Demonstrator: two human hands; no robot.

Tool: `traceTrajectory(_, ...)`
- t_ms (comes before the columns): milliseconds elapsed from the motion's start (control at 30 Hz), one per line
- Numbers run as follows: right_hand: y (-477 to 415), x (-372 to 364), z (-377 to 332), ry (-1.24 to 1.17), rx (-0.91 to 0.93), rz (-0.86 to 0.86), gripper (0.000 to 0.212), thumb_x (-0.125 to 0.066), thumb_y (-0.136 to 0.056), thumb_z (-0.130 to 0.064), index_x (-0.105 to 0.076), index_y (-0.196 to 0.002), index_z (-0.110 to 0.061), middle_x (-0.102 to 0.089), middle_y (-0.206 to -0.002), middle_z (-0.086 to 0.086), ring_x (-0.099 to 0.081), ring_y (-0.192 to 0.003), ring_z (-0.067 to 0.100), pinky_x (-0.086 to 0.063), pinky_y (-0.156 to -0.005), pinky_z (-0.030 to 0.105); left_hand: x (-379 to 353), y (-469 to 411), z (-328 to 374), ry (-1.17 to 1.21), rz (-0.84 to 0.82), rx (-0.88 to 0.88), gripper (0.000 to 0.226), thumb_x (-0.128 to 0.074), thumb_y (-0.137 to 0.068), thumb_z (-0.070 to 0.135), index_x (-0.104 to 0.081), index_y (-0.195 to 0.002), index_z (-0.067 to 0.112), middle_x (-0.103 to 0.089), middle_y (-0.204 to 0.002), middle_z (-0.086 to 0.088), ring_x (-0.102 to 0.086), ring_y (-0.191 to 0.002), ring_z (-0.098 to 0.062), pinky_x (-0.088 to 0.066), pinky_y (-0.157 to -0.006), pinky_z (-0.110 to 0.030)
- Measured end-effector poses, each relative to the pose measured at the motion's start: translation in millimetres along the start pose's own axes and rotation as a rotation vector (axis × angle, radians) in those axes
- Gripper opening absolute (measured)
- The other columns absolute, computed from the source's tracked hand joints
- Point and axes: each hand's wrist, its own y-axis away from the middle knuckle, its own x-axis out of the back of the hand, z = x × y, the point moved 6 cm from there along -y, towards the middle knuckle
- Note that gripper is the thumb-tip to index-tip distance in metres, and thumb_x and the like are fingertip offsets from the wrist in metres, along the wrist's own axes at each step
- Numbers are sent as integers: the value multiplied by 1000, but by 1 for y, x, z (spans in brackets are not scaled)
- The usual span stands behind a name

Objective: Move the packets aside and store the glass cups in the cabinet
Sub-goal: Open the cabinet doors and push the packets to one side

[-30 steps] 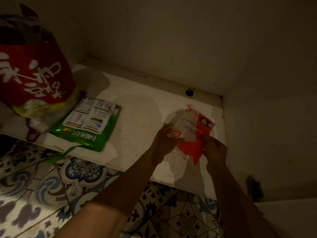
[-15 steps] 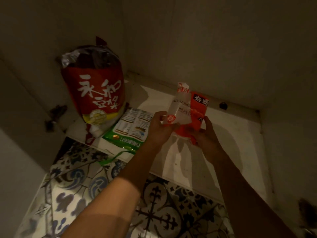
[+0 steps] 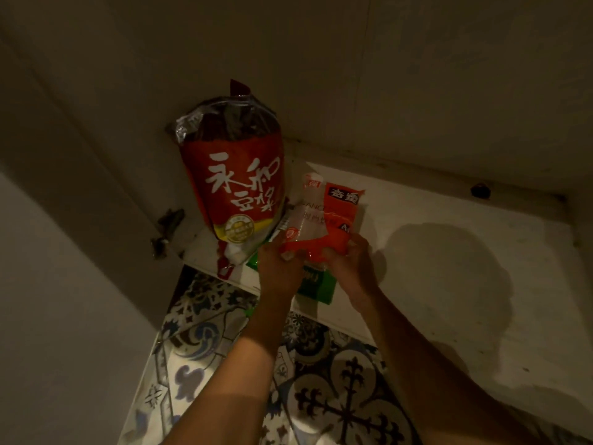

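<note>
I hold a small orange-and-clear packet (image 3: 327, 216) upright in both hands, over the left part of the white cabinet shelf (image 3: 465, 268). My left hand (image 3: 279, 271) grips its lower left corner and my right hand (image 3: 349, 264) grips its lower right. A flat green packet (image 3: 316, 284) lies on the shelf just below my hands, mostly hidden by them. A big red bag with white characters (image 3: 237, 184) stands upright in the shelf's back left corner, right beside the held packet. No glass cups are in view.
The cabinet's back wall (image 3: 417, 75) and left side wall (image 3: 96, 139) close in the dim shelf. A small dark knob (image 3: 480, 190) sits at the back right. Patterned blue-and-white floor tiles (image 3: 224, 348) lie below the shelf's front edge.
Both hands have carried the orange packet from the right part of the shelf leftward, to beside the red bag and over the green packet. The view has swung left with it.
</note>
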Motion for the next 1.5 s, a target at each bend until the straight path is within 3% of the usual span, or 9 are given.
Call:
traceTrajectory(67, 4, -18, 4, -25, -3, -21, 79, -79, -69, -37, -48, -142, -30, -71, -120, -7, -70, -106, 15, -60, -92, 43, 13, 1, -10, -66, 20, 73, 24, -63, -96, 9, -66, -107, 31, -68, -97, 11, -65, -82, -2, -55, -72, -25)
traceTrajectory(233, 13, -42, 7, 2, 29, -32, 69, -78, -86, -12, -40, -143, -26, -63, -118, -9, -64, -97, 3, -50, -71, 7, 34, 0, -43, -118, 58, 210, 47, -66, -96, 19, -52, -141, 19, -68, -123, -5, -67, -98, -18, -58, -82, -28)
traceTrajectory(333, 18, -52, 8, 44, 63, -47, 85, -81, -85, -20, -31, -153, -23, -59, -129, -5, -60, -115, 14, -50, -93, 27, 38, 2, -48, -146, 57, 213, 47, -64, -96, 16, -54, -142, 20, -67, -123, -4, -65, -113, -24, -53, -94, -36)
traceTrajectory(600, 20, -63, 13, 159, 65, -117, 88, -78, -90, -27, -22, -157, -27, -59, -129, -6, -61, -120, 18, -54, -102, 41, 37, 1, -56, -207, 51, 187, 47, -64, -96, 17, -55, -141, 20, -70, -120, -5, -61, -95, -13, -41, -60, -3)
traceTrajectory(833, 16, -66, 19, 378, 67, -256, 80, -63, -97, -37, -16, -161, -25, -51, -144, -2, -59, -121, 19, -51, -86, 27, 28, 9, -46, -383, -50, -12, 62, -67, -94, 24, -40, -151, 27, -58, -142, -1, -67, -112, -26, -56, -88, -36)
traceTrajectory(967, 32, -67, 10, 550, 53, -324, 82, -59, -96, -41, -11, -161, -26, -45, -152, 8, -56, -125, 27, -54, -98, 43, 38, 16, -27, -539, -188, -92, 77, -67, -92, 13, -29, -157, 26, -33, -162, -4, -41, -142, -24, -43, -113, -40)
traceTrajectory(1100, 60, -63, -23, 728, 140, -320, 111, -53, -79, -66, 14, -160, -30, -25, -162, 13, -43, -140, 38, -49, -106, 56, 71, 27, 13, -682, -308, -46, 87, -65, -92, 18, -13, -161, 26, -22, -167, -4, -29, -150, -28, -38, -117, -44)
traceTrajectory(1267, 114, -58, -91, 900, 124, -398, 102, -59, -85, -61, -1, -162, -28, -24, -166, 10, -34, -147, 36, -40, -114, 56, 123, 52, 95, -914, -434, 118, 79, -52, -102, 30, -1, -162, 31, -2, -171, -1, -7, -157, -30, -26, -124, -45)
traceTrajectory(1500, 211, -43, -238, 1042, -19, -587, 75, -47, -97, -59, -26, -159, -24, -39, -159, 4, -40, -145, 29, -36, -118, 40, 184, 94, 224, -952, -462, 162, 46, -47, -97, 42, -52, -136, 18, -58, -136, -6, -47, -133, -32, -43, -110, -47)
